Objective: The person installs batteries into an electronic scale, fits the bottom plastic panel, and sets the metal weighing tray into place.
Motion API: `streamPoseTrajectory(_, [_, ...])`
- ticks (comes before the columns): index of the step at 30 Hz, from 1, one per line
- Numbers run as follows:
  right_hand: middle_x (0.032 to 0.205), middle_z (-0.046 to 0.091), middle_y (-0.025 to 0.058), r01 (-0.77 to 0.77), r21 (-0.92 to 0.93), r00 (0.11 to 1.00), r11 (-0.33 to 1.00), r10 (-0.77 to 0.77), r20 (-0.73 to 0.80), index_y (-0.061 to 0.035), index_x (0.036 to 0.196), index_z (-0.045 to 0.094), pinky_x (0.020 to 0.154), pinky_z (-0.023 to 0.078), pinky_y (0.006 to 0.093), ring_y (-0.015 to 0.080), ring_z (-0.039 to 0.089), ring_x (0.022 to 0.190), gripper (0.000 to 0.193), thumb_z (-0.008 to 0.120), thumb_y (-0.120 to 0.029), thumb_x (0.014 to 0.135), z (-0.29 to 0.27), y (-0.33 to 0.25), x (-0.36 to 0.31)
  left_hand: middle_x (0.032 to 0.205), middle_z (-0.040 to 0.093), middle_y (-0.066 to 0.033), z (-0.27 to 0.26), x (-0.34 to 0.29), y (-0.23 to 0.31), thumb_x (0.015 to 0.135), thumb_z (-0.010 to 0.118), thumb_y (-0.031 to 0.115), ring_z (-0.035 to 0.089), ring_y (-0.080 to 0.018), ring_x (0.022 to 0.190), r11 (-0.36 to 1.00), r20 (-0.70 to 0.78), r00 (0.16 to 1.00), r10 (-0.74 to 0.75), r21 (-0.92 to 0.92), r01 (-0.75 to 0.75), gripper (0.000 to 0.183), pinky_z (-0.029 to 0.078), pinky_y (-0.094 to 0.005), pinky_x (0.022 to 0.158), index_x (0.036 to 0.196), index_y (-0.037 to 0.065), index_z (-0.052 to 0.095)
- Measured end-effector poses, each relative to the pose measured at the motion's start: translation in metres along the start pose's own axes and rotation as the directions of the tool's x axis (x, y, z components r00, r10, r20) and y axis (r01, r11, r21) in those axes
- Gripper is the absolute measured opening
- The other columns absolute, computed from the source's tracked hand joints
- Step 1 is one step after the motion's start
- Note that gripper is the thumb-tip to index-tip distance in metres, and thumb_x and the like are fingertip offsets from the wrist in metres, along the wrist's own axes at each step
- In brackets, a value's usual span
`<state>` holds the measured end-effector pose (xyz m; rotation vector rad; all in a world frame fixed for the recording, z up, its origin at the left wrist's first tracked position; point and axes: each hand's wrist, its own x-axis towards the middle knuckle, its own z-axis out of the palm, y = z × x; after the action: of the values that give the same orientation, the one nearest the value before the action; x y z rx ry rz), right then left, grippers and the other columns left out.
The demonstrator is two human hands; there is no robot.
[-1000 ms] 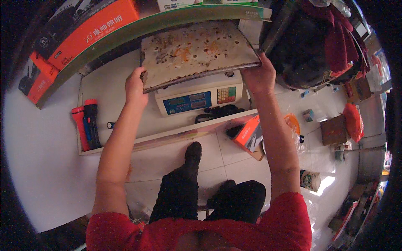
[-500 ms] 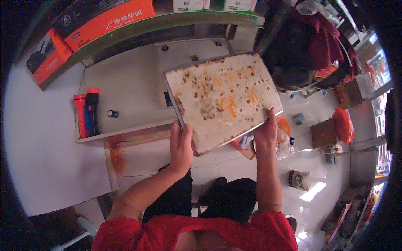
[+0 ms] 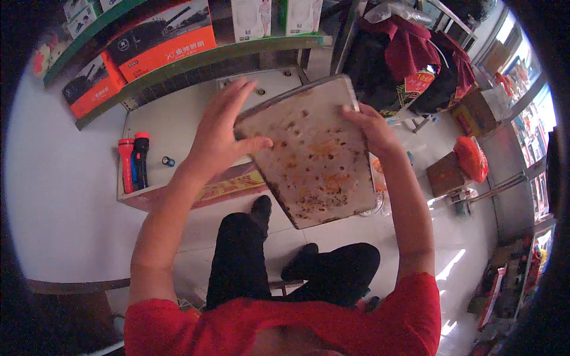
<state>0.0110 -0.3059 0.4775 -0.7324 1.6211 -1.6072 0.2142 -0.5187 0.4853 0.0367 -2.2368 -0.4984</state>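
A flat rectangular board (image 3: 323, 154), pale with dark spots and orange smears, is tilted in front of me above the floor. My right hand (image 3: 371, 127) grips its upper right edge, thumb on the spotted face and the other fingers mostly hidden. At the upper left edge, my left hand (image 3: 222, 127) is open, with its fingers stretched and spread. Its thumb reaches over the board's face; whether it touches cannot be made out. Beyond the board lies a low white display shelf (image 3: 184, 107), partly covered by my left hand and the board.
A red flashlight (image 3: 126, 166) and a black one (image 3: 141, 160) stand at the shelf's left end, near a small dark cylinder (image 3: 168, 161). Orange-and-black boxes (image 3: 166, 41) line the ledge above. Dark bags (image 3: 380, 71), a cardboard box (image 3: 445, 173) and a red bag (image 3: 470, 155) are rightward.
The board has turned, and its spotted face now appears the other way round. My left hand has left its lower corner and risen, fingers spreading; my right hand has moved up the right side.
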Motion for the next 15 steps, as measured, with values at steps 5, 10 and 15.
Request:
streamPoseTrajectory(5, [0.1,0.064,0.0089,0.085,-0.416,0.96,0.906,0.038,0.278,0.0009,0.116,0.057,0.082,0.046,0.0312,0.0187,0.059,0.093,0.056,0.066,-0.043,0.082,0.032,0.003,0.03,0.099,0.062,-0.0057,-0.006,0.005,-0.019,0.076,0.074,0.026,0.057,-0.0146,0.089,0.786,0.779,0.532,-0.332,-0.084,0.613,0.047,0.045,-0.0314,0.082,0.112,0.002,0.055])
streamPoseTrajectory(10, [0.105,0.063,0.0067,0.134,-0.415,0.956,0.9,-0.007,0.292,-0.0038,0.115,0.059,0.084,0.045,0.0314,0.0184,0.057,0.097,0.05,0.063,-0.043,0.084,0.043,0.022,0.043,0.091,0.063,-0.0045,0.005,-0.048,-0.018,0.082,0.068,0.022,0.058,-0.0103,0.082,0.395,0.67,0.567,-0.478,-0.413,0.821,0.032,0.048,-0.027,0.073,0.102,-0.001,0.061])
streamPoseTrajectory(15, [0.106,0.062,0.0054,0.302,-0.113,0.854,0.947,-0.321,-0.41,-0.0007,0.11,0.058,0.086,0.043,0.0267,0.0142,0.056,0.095,0.027,0.059,-0.019,0.09,-0.016,0.08,0.031,0.104,0.062,-0.0088,0.013,-0.076,-0.049,0.086,0.06,0.018,0.062,-0.0189,0.088,-0.029,0.572,0.443,-0.69,-0.634,0.773,0.036,0.051,-0.0347,0.079,0.116,0.0,0.053])
